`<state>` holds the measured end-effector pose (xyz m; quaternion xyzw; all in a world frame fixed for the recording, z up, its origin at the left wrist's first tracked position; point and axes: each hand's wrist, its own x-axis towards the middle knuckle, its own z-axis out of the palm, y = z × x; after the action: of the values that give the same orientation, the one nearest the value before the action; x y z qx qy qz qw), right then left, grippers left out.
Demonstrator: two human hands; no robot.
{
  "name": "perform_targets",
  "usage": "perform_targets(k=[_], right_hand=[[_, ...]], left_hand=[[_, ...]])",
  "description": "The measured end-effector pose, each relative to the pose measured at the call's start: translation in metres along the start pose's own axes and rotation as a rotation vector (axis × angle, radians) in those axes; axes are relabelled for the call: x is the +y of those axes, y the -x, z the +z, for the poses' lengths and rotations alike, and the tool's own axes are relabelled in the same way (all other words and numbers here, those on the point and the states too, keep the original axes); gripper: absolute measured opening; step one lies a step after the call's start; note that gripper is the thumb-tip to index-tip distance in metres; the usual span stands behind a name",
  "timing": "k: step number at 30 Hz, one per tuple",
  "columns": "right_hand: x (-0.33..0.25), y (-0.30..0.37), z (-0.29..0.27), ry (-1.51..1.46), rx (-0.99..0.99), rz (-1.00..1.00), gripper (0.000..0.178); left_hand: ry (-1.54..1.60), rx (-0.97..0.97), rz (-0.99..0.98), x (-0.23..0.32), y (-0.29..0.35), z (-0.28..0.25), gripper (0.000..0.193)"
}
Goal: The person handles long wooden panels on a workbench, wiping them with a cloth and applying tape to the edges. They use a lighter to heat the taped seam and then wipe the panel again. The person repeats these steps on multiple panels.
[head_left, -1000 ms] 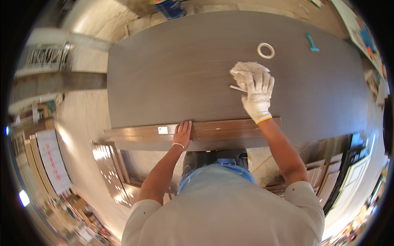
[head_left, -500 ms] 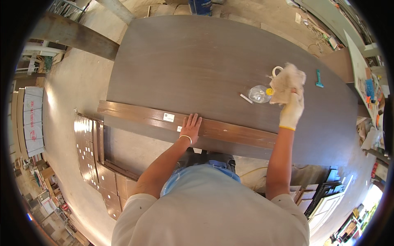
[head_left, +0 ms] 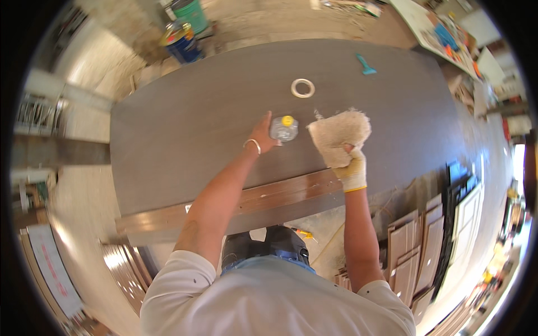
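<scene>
My left hand (head_left: pixel 262 130) is closed round the left side of a clear plastic bottle (head_left: pixel 284 133) with a yellow cap. The cap faces up toward me; whether the bottle's base touches the table I cannot tell. In a pale work glove with a yellow cuff, my right hand (head_left: pixel 352 171) grips a fluffy beige rag (head_left: pixel 343 134), held just right of the bottle. A long brown wooden board (head_left: pixel 280 193) lies along the near side of the dark table (head_left: pixel 185 123), below both hands.
A white tape roll (head_left: pixel 302 88) and a teal scraper-like tool (head_left: pixel 365 64) lie farther back on the table. Beyond its far edge stand a blue drum (head_left: pixel 184 47) and a green bucket (head_left: pixel 190 15). Brown panels (head_left: pixel 404 252) lean at the right; stacked boards (head_left: pixel 120 269) are at the lower left.
My left hand has left the board and taken hold of the bottle, which has turned from lying sideways to cap up. The right hand still holds the rag. The whole view has shifted.
</scene>
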<state>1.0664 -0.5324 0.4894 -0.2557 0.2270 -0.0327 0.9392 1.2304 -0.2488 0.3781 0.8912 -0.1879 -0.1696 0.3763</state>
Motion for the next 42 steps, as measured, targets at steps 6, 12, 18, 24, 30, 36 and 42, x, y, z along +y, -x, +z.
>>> perform_targets(k=[6,12,18,24,30,36,42], right_hand=[[0.020,0.029,-0.052,-0.167,0.072,-0.107,0.066],[0.038,0.024,-0.068,-0.316,0.162,-0.081,0.059],[0.060,0.005,-0.051,-0.328,0.125,-0.050,0.057],[0.088,-0.019,-0.022,-0.142,0.026,0.036,0.056],[0.136,-0.036,0.034,-0.179,-0.125,0.193,0.056],[0.197,-0.030,0.073,-0.225,-0.132,0.397,0.058],[0.250,0.001,0.072,-0.076,-0.065,0.481,0.063]], left_hand=[[-0.079,-0.095,0.026,0.054,-0.049,0.001,0.072],[-0.815,-0.010,0.635,0.165,-0.045,-0.006,0.040],[-1.065,-0.066,0.753,0.209,-0.016,-0.026,0.031],[-1.005,0.030,0.564,0.177,-0.001,-0.083,0.035],[-0.929,0.183,0.373,0.100,0.048,-0.127,0.043],[-0.607,0.287,-0.097,-0.015,0.113,-0.154,0.054],[0.058,0.443,-0.436,-0.126,0.146,-0.140,0.073]])
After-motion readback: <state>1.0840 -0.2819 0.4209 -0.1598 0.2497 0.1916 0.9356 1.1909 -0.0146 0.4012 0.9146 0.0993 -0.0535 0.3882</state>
